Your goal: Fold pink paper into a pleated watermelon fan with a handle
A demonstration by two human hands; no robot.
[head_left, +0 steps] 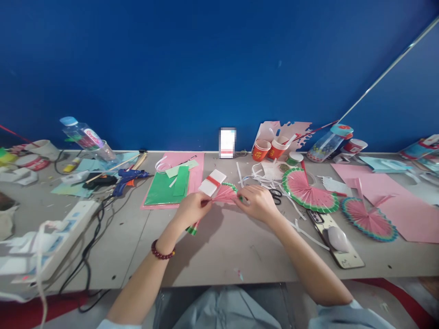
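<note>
A pleated pink paper fan (224,193) with a green rim is stretched between my two hands above the middle of the table. My left hand (195,205) pinches it near its gathered end, and a green-tipped folded part (193,228) hangs below that hand. On the other side, the fingers of my right hand (255,201) are closed on the fan's edge. Just behind the fan lies a white pad with a red band (211,182). Black scissors (275,196) rest beside my right hand, partly covered by it.
To the right lie a finished-looking watermelon fan (310,194), a blue-rimmed fan (368,219), and a phone (334,240) with a mouse (338,239) on it. Green paper (166,189), a blue glue gun (130,179) and a power strip (68,237) are left. Red paper cups (261,151) stand behind.
</note>
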